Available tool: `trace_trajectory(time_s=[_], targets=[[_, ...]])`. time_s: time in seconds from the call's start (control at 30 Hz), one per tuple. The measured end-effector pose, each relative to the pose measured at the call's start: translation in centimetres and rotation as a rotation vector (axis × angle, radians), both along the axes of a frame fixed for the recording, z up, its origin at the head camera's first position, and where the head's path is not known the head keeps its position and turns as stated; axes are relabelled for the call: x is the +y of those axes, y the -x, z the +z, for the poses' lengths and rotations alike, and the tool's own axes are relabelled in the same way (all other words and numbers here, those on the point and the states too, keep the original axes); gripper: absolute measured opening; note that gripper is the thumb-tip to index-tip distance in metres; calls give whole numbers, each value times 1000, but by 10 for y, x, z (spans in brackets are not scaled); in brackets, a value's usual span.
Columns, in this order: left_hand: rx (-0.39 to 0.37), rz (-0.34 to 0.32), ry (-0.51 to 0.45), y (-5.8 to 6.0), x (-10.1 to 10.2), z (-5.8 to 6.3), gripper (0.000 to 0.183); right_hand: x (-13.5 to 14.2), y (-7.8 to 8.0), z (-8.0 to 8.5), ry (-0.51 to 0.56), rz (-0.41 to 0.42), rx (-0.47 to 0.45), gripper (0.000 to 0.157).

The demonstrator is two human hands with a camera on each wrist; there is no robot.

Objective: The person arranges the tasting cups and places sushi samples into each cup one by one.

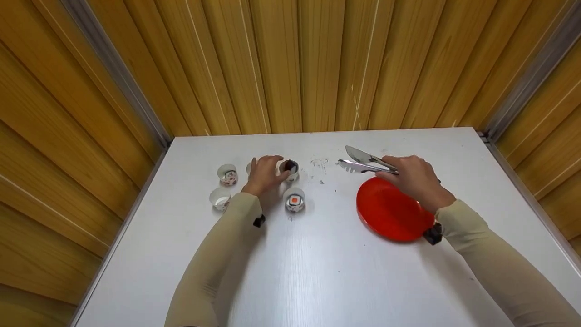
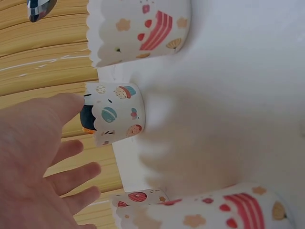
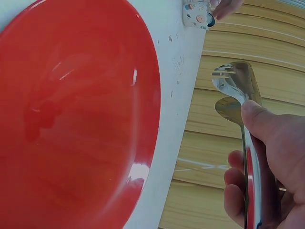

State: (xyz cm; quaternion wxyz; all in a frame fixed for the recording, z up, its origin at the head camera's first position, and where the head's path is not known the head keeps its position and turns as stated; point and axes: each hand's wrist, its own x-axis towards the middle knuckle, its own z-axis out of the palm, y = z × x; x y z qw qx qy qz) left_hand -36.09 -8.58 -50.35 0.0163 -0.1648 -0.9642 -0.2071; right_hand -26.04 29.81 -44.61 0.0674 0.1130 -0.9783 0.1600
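Note:
My left hand [image 1: 264, 176] is spread over the paper baking cups, fingers loosely bent and holding nothing. Its thumb is at the scalloped rim of a cup [image 2: 116, 114] with a dark piece [image 1: 289, 166] inside; whether they touch I cannot tell. Nearer me stands another cup [image 1: 295, 207], and in it lies a sushi roll piece [image 1: 295, 200] with an orange centre. Metal serving tongs [image 3: 255, 176], one end spoon-shaped and the other fork-like, are gripped by my right hand [image 1: 413, 178]. Their parted tips hold nothing and point left, above the table beyond the red plate [image 1: 390, 213].
Two more cups stand left of my left hand: a rear one [image 1: 228, 178] with a small piece inside and a front one [image 1: 219, 200]. Another cup [image 1: 249, 168] is partly hidden behind that hand. Wood-patterned panels [image 1: 317, 68] enclose the white table [image 1: 308, 272].

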Motion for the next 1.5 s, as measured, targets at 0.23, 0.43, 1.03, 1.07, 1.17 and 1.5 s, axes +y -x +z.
trace_trajectory(time_s=[0.23,0.43,1.03,1.07,1.17,1.5], targets=[[93,14,-10,-11,-7,10,59,15,-13,-10,-1,-18,3,36],[203,17,19,-20,-16,16,62,27,-27,-15,11,-60,-14,46],[295,52,32,-56,-43,15,69,61,-70,-44,54,-122,29,48],[299,55,30,-58,-45,15,68,62,-72,-46,57,-123,27,47],[315,58,15,-62,-49,14,67,64,-77,-50,64,-128,23,49],[300,81,30,-70,-56,8,66,70,-88,-57,74,-167,-28,56]])
